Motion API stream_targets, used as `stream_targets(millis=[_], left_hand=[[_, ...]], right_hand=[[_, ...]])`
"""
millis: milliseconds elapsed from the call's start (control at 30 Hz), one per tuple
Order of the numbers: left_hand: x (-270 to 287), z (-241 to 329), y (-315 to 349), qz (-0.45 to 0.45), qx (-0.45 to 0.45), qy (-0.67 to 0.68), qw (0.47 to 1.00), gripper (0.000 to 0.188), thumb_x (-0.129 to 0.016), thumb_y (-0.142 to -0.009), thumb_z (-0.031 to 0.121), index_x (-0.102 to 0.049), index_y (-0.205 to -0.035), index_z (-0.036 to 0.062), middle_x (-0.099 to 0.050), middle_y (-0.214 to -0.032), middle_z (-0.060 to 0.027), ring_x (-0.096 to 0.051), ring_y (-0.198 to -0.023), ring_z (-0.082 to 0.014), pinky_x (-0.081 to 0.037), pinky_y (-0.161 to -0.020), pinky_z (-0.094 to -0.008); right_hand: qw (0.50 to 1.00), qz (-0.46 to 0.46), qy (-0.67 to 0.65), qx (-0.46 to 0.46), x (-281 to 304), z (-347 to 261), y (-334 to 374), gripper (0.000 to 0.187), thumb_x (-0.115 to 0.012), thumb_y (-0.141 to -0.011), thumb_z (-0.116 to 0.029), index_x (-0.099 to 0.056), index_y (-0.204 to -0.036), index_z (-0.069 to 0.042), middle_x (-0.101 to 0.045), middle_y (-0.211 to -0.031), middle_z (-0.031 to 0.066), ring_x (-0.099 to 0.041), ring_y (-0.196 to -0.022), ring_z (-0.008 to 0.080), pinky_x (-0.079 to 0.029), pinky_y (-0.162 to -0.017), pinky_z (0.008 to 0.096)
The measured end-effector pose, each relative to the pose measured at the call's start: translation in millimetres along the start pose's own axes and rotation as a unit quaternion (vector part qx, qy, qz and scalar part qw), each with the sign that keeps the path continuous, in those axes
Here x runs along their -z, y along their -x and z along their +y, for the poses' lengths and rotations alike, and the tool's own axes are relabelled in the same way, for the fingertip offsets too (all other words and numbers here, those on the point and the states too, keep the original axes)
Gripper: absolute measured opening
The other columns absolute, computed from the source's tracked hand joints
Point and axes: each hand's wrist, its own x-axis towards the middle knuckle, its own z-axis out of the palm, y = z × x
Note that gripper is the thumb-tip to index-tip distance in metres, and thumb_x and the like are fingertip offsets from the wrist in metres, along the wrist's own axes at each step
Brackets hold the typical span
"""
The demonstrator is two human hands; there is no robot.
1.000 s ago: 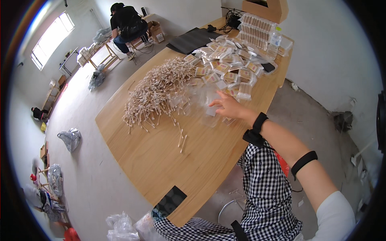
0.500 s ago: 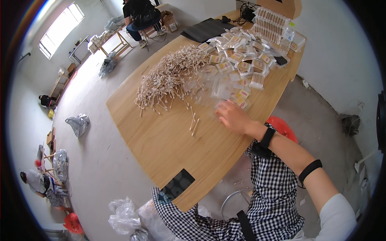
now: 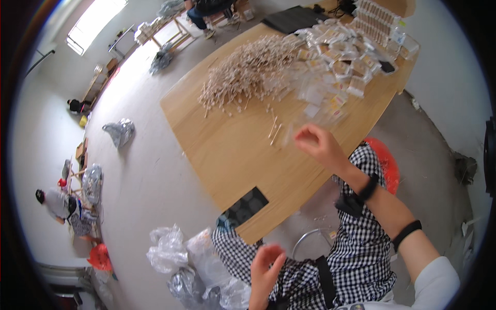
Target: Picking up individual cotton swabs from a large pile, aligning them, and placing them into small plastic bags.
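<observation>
Table (image 3: 227,160): pale wood, spread beneath the swab heap (image 3: 248,72) and well past it on the near side.
Checked trousers (image 3: 356,258): black and white, well apart from the swab heap, near side and to the right.
Swab heap: pale sticks with white tips, loosely tangled, stragglers around the edge.
Pack heap (image 3: 341,49): filled clear packs, some with yellow labels, just right of the swab heap.
Dark sheet (image 3: 292,19): flat, beyond the swab heap.
Right hand (image 3: 315,144): near side of the swab heap, to the right; thumb and fingers curled into a loose ring; cannot tell whether clear film is pinched there.
Left hand (image 3: 266,271): blurred, well apart from the swab heap, near side, close to the checked trousers; thumb wide of the fingers, gap bare.
Clear bags (image 3: 312,98): flat, see-through, right of the swab heap.
Bottle (image 3: 398,35): clear, well right of the swab heap.
Two loose swabs (image 3: 276,134): just off the swab heap, near side, close to the right hand.
</observation>
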Motion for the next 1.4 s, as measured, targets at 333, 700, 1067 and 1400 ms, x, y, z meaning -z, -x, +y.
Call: stream_targets(millis=[333, 700, 1067, 1400], left_hand=[[-11, 21, -1, 0.05, -0.144, -0.145, 0.978, 0.02, -0.069, -0.09, 0.0, -0.069, -0.111, -0.0027, -0.066, -0.097, -0.0037, -0.059, -0.088, -0.0081, -0.047, -0.077, -0.0203], [-13, -18, 59, 0.079, 0.073, -0.054, 0.993, 0.014, -0.072, -0.091, 0.012, -0.074, -0.095, -0.0012, -0.074, -0.084, -0.0063, -0.072, -0.074, -0.0117, -0.051, -0.056, -0.0191], [-17, -11, 61, 0.034, 0.059, 0.007, 0.998, 0.017, -0.064, -0.097, 0.013, -0.069, -0.1, -0.0032, -0.073, -0.088, -0.0077, -0.07, -0.074, -0.0114, -0.056, -0.065, -0.0209], [-13, -19, 60, -0.002, 0.017, 0.034, 0.999, 0.016, -0.071, -0.093, 0.014, -0.072, -0.094, -0.0019, -0.071, -0.08, -0.0041, -0.064, -0.065, -0.0067, -0.052, -0.058, -0.0188]], right_hand=[[0.94, -0.238, -0.148, -0.195, -35, -72, 159, 0.028, -0.06, -0.089, -0.001, -0.055, -0.117, -0.002, -0.064, -0.092, 0.0085, -0.065, -0.082, 0.0151, -0.054, -0.077, 0.0292], [0.972, -0.224, 0.069, 0.004, -53, -100, 224, 0.032, -0.066, -0.08, -0.002, -0.06, -0.111, -0.002, -0.062, -0.106, 0.0139, -0.062, -0.096, 0.0334, -0.051, -0.084, 0.0405], [0.967, -0.242, 0.065, -0.048, -68, -108, 225, 0.03, -0.067, -0.085, -0.005, -0.063, -0.114, -0.001, -0.065, -0.102, 0.0157, -0.065, -0.094, 0.0316, -0.053, -0.081, 0.0382], [0.941, -0.239, -0.072, -0.226, -63, -107, 217, 0.017, -0.071, -0.089, -0.007, -0.072, -0.104, 0.001, -0.073, -0.089, 0.0097, -0.068, -0.081, 0.0087, -0.054, -0.071, 0.0229]])
